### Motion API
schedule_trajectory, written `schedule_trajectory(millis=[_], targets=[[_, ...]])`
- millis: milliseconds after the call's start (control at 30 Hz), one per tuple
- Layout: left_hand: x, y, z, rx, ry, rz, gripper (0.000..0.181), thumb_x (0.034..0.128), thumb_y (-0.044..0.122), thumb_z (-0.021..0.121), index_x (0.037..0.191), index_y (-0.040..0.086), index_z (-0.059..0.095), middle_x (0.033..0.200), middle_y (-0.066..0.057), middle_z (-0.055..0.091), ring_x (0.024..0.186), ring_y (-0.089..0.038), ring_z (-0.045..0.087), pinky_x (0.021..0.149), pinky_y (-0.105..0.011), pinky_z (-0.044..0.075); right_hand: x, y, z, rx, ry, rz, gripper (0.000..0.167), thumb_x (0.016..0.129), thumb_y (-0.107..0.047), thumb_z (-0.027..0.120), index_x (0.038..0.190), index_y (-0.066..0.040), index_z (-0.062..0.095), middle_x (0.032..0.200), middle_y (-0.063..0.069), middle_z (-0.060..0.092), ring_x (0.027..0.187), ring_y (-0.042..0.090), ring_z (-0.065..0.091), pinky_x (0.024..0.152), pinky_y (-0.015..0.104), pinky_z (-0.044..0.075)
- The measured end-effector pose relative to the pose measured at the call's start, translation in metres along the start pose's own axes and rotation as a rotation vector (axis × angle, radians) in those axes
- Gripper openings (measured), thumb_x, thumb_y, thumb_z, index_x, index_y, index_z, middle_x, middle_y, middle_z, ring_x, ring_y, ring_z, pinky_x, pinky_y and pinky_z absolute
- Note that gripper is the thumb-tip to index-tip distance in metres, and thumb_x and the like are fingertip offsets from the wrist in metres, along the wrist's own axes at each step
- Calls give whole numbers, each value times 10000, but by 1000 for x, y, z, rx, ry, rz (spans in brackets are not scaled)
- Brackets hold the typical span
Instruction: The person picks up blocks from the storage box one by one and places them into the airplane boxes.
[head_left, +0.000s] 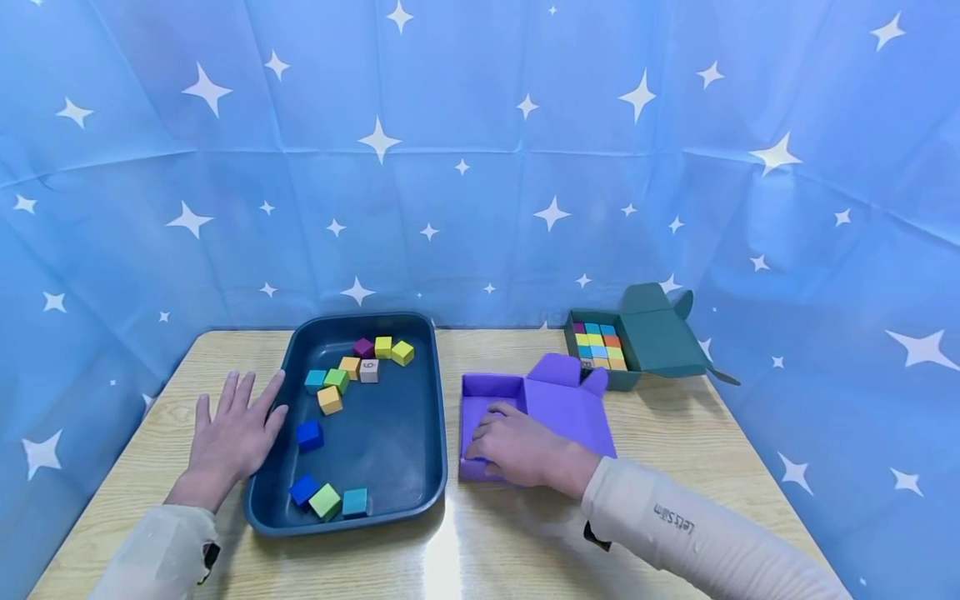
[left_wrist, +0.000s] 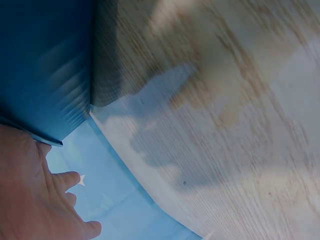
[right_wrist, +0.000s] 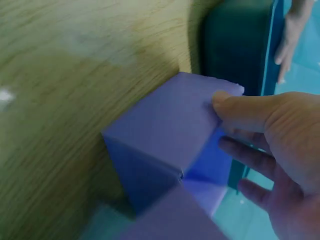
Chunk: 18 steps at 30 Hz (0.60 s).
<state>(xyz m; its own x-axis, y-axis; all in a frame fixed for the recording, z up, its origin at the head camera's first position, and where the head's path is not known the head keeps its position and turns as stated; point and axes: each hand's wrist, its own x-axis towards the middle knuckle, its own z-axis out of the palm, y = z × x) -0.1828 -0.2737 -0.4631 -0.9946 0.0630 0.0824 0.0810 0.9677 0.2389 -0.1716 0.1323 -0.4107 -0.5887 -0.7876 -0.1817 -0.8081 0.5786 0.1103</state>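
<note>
My left hand (head_left: 234, 437) lies with fingers spread on the left rim of a dark blue tray (head_left: 386, 446). Inside the tray are loose cubes, among them a dark blue cube (head_left: 310, 436), a teal cube (head_left: 356, 502) and a white cube (head_left: 369, 371) marked with a figure. To the right, a purple box (head_left: 573, 417) stands with its lid folded back. My right hand (head_left: 521, 450) grips its near wall: in the right wrist view the thumb (right_wrist: 240, 107) presses the outer face, and the curled fingers reach inside. Part of the box's interior is hidden behind this hand.
A green box (head_left: 663, 340) with its lid open stands at the back right, holding rows of coloured cubes (head_left: 597, 343). Wooden table (head_left: 510, 550) surface shows between tray and purple box. A blue star-patterned curtain (head_left: 465, 208) hangs behind and at both sides.
</note>
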Motion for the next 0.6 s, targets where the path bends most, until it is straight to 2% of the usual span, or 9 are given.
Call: schedule_trajectory(millis=[600], targets=[[1,0,0,-3,-11,0,622,1038,474,300,1576,205,139,1559,-332,156,1477,-495,-26,1101,-762,-41,1,-9,7,-9,59,-21,280,879,-259,727,1154,-311,715,1115,-128,728,1119,108,624,1151,429,350]])
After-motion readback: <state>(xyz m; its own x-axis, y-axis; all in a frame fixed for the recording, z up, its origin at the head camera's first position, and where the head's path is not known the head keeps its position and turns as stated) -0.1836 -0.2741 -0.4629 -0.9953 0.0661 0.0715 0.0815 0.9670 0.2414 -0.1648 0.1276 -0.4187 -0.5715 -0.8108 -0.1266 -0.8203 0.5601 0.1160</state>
